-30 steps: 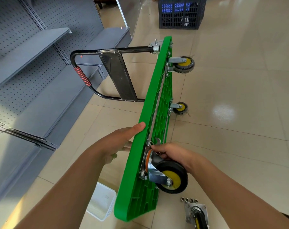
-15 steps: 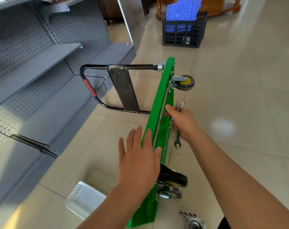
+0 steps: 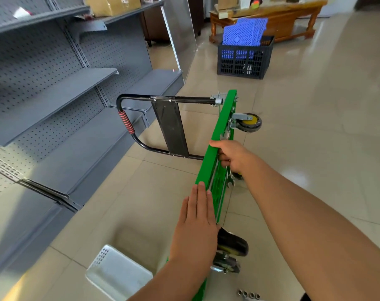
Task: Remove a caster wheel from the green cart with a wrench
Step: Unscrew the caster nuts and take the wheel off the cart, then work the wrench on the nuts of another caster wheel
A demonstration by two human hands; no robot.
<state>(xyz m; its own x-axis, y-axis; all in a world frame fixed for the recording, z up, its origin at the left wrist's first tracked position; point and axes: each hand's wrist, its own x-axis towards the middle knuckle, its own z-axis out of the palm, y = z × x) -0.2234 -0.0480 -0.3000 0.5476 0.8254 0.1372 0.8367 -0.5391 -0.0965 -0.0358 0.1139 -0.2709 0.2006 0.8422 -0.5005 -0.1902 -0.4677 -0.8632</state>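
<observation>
Head, L hand [image 3: 195, 227] flat on cart [image 3: 215, 144], R hand [image 3: 232, 157] grips wrench [image 3: 229, 177]

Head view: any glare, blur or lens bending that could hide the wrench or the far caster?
Head view: window glare sits on the glossy beige floor tiles, right of the right hand, clear of the silver open-ended wrench; the grey-and-yellow far caster wheel reads sharp; wide-angle bending curves the grey perforated metal shelving; the left hand on the green plastic cart deck looks slightly soft.
</observation>
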